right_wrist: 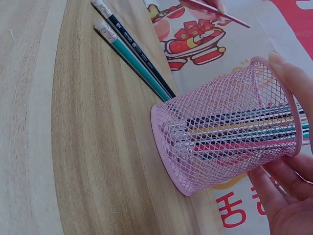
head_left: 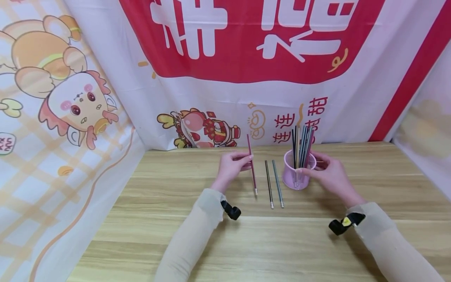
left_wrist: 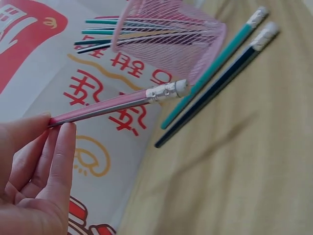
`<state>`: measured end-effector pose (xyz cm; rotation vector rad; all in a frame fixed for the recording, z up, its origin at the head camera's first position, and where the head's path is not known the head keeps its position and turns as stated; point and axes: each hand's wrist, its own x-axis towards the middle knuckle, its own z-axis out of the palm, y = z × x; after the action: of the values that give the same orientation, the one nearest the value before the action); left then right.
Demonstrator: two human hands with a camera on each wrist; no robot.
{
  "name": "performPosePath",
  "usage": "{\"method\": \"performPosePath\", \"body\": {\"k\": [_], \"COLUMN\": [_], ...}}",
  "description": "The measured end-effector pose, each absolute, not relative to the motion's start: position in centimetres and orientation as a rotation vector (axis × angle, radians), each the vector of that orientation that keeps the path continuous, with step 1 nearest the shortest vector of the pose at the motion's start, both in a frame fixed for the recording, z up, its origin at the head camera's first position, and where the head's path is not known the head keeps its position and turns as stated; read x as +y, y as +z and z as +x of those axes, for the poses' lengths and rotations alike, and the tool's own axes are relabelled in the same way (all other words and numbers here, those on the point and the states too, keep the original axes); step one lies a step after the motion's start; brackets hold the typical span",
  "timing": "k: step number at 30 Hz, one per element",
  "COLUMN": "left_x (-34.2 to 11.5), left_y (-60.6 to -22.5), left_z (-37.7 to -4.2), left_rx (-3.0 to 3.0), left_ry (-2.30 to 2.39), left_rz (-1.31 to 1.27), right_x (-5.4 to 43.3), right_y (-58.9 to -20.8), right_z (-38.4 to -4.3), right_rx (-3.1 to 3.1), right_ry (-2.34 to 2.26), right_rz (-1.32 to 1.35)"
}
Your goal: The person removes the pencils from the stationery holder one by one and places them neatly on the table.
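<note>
My left hand (head_left: 230,167) pinches a pink pencil (head_left: 253,176) between thumb and fingertips. In the left wrist view the pencil's silver ferrule and pale eraser (left_wrist: 182,88) point away from the fingers. My right hand (head_left: 334,177) grips the rim of a pink mesh pencil cup (head_left: 295,181), with the thumb on the near side and fingers round the far side. Several pencils (head_left: 303,145) stand in the cup, eraser ends down. Left of the cup, a black pencil (head_left: 269,182) and a teal pencil (head_left: 277,182) lie side by side on the table, erasers toward me.
The wood-grain table (head_left: 282,243) ends at the back against a printed white and red cloth (head_left: 225,82). Another printed cloth (head_left: 67,188) hangs along the left side. Black wrist cameras sit on both sleeves.
</note>
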<state>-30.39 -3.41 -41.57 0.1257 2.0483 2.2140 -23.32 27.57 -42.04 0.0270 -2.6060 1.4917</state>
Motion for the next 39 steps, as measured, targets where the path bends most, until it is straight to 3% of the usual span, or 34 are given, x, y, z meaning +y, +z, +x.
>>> {"method": "performPosePath", "body": {"k": [15,39], "left_x": [-2.0,-0.6], "left_y": [-44.3,-44.7], "left_z": [-29.4,-29.5], "left_rx": [2.071,2.256], "left_ry": [2.048,1.830], "left_rz": [0.087,-0.119], "right_x": [27.5,27.6], "right_y": [-41.8,-42.1], "right_z": [-23.3,-23.4], "right_rx": [-2.605,-2.605], "right_ry": [1.495,1.501], "right_rz": [0.036,0.033]}}
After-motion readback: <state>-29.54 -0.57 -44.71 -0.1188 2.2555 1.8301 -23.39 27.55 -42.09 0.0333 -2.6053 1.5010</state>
